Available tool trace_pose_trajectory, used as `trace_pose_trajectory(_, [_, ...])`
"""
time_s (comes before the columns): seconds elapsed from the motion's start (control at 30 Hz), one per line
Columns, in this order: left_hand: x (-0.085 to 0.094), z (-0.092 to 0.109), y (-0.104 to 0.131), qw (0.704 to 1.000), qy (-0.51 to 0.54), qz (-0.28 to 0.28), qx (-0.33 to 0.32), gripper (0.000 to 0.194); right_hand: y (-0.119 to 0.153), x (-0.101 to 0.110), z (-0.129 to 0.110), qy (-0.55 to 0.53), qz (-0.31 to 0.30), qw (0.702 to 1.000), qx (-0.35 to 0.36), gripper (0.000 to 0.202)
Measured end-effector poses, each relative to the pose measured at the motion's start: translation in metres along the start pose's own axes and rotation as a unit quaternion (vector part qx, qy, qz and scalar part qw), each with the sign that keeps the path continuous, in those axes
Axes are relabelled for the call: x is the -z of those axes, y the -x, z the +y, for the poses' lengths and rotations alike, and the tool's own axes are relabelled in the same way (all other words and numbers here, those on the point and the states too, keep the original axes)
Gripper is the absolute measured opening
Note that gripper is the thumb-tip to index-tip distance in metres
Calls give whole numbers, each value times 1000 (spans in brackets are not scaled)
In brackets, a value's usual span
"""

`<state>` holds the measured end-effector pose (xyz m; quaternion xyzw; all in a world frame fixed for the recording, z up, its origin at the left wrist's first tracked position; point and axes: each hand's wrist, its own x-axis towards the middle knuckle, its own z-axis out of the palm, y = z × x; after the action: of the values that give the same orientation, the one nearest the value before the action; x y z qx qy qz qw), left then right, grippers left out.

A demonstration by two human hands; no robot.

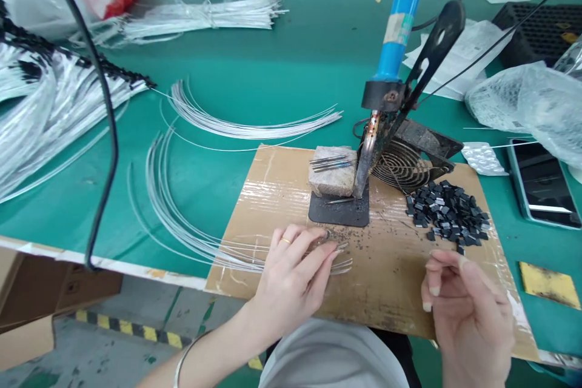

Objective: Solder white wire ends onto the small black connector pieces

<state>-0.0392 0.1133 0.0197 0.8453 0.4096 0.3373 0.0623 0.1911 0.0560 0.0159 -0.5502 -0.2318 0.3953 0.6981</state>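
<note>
My left hand [297,264] is closed over the near bundle of thin white wires [182,230], fingertips together at the wire ends on the cardboard. A small dark piece shows at one fingertip. My right hand [468,309] is half curled, palm up, with nothing visible between its fingers. Just beyond it lies a pile of small black pieces [448,212]. A blue-handled soldering iron [402,18] hangs in a stand, tip down beside a pale block [331,179]. Several thin metal-tipped pieces [334,163] lie on the block, which rests on a black plate [341,215].
The cardboard sheet [386,291] covers the green table [309,60]. A round-grilled fan [402,160] stands behind the iron. A second wire bundle [254,127] lies farther back. A phone [545,182] and yellow sponge [550,285] are right. A black cable [107,109] hangs at left.
</note>
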Motion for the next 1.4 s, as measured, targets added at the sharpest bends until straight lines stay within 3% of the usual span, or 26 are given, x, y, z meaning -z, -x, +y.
trace_pose_trajectory(0.2, [21, -13, -7, 1000, 17, -25, 3, 24, -2, 6, 4, 2, -37, 999, 2, 21])
trace_pose_trajectory(0.33, [29, -65, -48, 996, -53, -25, 72, 16, -4, 12, 7, 4, -56, 998, -3, 19])
trace_pose_trajectory(0.5, [6, -150, -115, 990, -86, -47, 99, 32, -4, 11, 8, 7, -63, 998, -8, 18])
trace_pose_trajectory(0.57, [-7, -171, -135, 990, -80, -66, 95, 22, -3, 9, 8, 13, -63, 998, -9, 18])
trace_pose_trajectory(0.67, [-21, -185, -152, 991, -64, -73, 94, 9, -4, 7, 7, 26, -67, 997, -12, 19])
trace_pose_trajectory(0.83, [-21, -184, -159, 993, -23, -46, 104, 13, -5, 7, 6, 35, -71, 997, -6, 18])
trace_pose_trajectory(1.07, [7, -166, -156, 985, 69, 55, 151, 16, 3, 0, 4, 39, -32, 998, -35, 19])
trace_pose_trajectory(1.17, [21, -153, -152, 975, 121, 80, 170, 14, 6, -2, 3, 37, -20, 998, -46, 18])
trace_pose_trajectory(1.3, [44, -128, -139, 964, 171, 91, 180, 12, -1, 5, 7, 36, -58, 998, -8, 18])
trace_pose_trajectory(1.4, [69, -103, -119, 959, 204, 44, 190, 12, -1, 7, 10, 54, -70, 995, 37, 16])
